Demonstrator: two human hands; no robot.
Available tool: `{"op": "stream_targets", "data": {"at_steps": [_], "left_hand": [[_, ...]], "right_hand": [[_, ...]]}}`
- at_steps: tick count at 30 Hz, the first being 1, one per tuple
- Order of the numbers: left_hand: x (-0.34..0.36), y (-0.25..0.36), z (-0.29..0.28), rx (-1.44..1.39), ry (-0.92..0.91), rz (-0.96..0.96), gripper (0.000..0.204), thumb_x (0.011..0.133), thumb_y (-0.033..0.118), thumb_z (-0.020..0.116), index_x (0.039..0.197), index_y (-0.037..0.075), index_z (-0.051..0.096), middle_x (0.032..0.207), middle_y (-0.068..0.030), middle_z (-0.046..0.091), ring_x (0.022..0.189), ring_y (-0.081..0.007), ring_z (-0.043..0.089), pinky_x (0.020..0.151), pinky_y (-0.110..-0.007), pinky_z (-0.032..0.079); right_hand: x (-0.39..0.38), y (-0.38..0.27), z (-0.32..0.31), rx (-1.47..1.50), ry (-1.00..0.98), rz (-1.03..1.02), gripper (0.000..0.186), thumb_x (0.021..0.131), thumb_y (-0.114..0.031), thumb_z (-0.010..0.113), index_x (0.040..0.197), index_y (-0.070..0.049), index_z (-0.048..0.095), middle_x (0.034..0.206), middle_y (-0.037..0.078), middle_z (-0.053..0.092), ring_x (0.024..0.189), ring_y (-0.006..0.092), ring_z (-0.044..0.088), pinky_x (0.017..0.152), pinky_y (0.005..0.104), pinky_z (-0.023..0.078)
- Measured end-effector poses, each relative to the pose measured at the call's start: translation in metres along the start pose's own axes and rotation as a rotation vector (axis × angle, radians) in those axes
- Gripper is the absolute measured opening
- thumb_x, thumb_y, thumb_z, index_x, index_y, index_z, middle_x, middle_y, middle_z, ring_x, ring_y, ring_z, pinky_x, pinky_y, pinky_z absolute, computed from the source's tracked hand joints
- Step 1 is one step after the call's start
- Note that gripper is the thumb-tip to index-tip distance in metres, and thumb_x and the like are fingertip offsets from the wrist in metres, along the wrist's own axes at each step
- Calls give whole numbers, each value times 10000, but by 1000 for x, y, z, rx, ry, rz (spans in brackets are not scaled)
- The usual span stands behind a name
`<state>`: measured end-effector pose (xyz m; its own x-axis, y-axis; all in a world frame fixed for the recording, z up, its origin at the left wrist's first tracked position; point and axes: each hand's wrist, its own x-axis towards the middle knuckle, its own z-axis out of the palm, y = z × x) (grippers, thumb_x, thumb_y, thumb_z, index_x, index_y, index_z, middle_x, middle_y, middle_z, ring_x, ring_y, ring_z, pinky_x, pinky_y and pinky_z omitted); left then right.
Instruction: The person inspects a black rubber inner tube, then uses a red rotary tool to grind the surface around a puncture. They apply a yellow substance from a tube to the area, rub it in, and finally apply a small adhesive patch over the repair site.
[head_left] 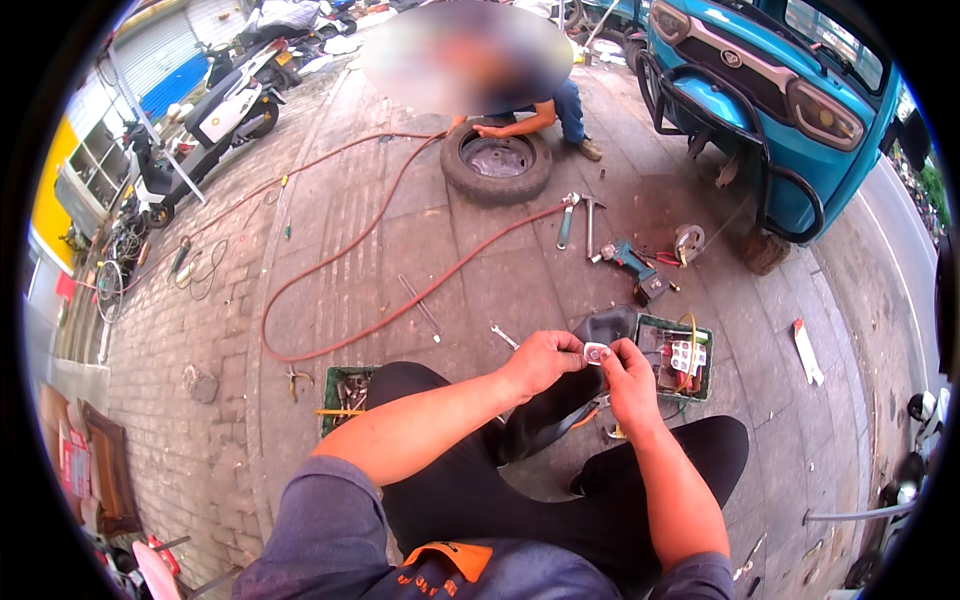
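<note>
My left hand (545,364) and my right hand (630,378) meet above my knees. Between their pinched fingertips is a small square tyre patch (595,353), pale at the edges with a round mark in the middle. Beneath it a black rubber inner tube (545,420) lies between my legs, and part of it reaches past my hands. Just beyond my right hand stands a green crate (710,365) holding a white sheet of round patches (688,356) and tools. A small spanner (504,336) lies on the paving near my left hand.
Ahead, another person's hands rest on a tyre (462,185). A red hose (345,345) loops over the paving. A cordless power tool (630,262), a hammer (590,225) and pliers (662,258) lie ahead right, near a blue vehicle (720,100). Another green crate (332,390) stands left.
</note>
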<state>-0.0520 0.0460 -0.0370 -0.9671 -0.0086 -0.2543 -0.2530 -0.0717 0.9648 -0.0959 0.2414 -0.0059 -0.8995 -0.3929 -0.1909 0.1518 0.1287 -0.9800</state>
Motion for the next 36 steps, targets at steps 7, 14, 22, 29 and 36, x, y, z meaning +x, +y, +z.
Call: {"op": "stream_targets", "data": {"at_steps": [7, 14, 22, 29, 36], "left_hand": [[7, 1, 1, -96, -67, 11, 183, 950, 65, 754, 1121, 4, 771, 1061, -20, 765, 989, -110, 671, 942, -283, 519], [-1, 13, 5, -117, -43, -78, 174, 971, 39, 719, 1136, -1, 758, 1069, -32, 758, 1026, -115, 672, 965, -279, 510], [6, 27, -4, -412, 64, -276, 295, 1023, 95, 581, 1227, -34, 752, 1175, -161, 774, 1112, -246, 739, 1008, -369, 594], [20, 24, -14, -496, 219, -342, 296, 1036, 99, 555, 1227, -11, 753, 1256, -161, 736, 1128, -291, 721, 1026, -430, 596], [21, 22, -18, -439, 194, -180, 325, 1080, 107, 513, 1286, -11, 735, 1272, -156, 727, 1141, -274, 712, 1034, -406, 582]], "right_hand": [[7, 3, -8, 120, -7, 83, 219, 1079, -217, 652, 925, -61, 634, 765, -24, 564, 672, 74, 507, 609, 268, 421], [7, 7, -11, 145, -55, 144, 174, 1097, -225, 647, 986, -93, 665, 818, -45, 565, 726, 54, 495, 664, 231, 417], [16, 13, -19, 174, 95, 130, 166, 1074, -226, 660, 990, -84, 676, 813, -57, 562, 724, 48, 491, 659, 245, 419], [19, 33, -5, 233, 68, 335, 171, 1098, -262, 614, 1056, -105, 666, 968, -39, 601, 911, 98, 543, 841, 324, 471], [16, 39, -3, 407, 2, 368, 143, 1119, -217, 558, 1090, -113, 653, 1128, -20, 708, 1031, 114, 614, 921, 354, 496]]}}
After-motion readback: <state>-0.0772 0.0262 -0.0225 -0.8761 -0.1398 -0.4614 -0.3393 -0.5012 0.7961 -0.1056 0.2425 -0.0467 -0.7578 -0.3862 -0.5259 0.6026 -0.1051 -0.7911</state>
